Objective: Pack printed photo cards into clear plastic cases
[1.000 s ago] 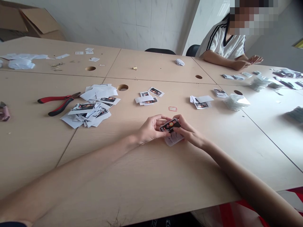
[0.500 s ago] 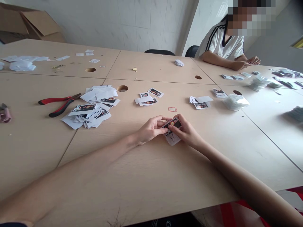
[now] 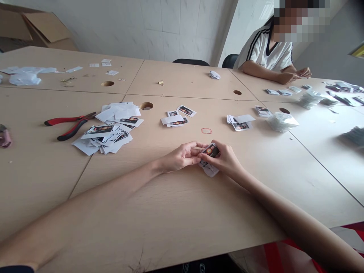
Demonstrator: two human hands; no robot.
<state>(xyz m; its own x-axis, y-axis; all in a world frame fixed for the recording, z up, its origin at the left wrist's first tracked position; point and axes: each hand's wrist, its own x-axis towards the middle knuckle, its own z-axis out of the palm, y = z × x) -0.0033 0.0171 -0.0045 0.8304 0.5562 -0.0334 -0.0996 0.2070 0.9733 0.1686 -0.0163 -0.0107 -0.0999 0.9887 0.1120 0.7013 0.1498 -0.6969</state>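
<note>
Between both hands, just above the table, is a small stack of printed cards [image 3: 211,150], dark with a bright picture on the top one and white cards fanned out below. My left hand [image 3: 184,156] pinches the stack's left edge with thumb and fingers. My right hand [image 3: 226,157] grips it from the right, thumb across the front. The fingers behind the cards are partly hidden. Beyond the hands lies a small red-outlined tag [image 3: 206,131]. Further off sit a few loose printed cards [image 3: 178,120] and another small card pile [image 3: 241,123].
At left are a large card heap [image 3: 105,138], red-and-black pliers [image 3: 69,124] and a pink-handled tool [image 3: 5,137]. Clear plastic sleeves [image 3: 283,122] lie at right. A co-worker [image 3: 267,57] sits at the far right. The tabletop has round holes [image 3: 146,106]. A cardboard box [image 3: 48,28] stands behind.
The stack has turned slightly in my hands, and my right thumb has slid left and down across the top card. The view has shifted very slightly.
</note>
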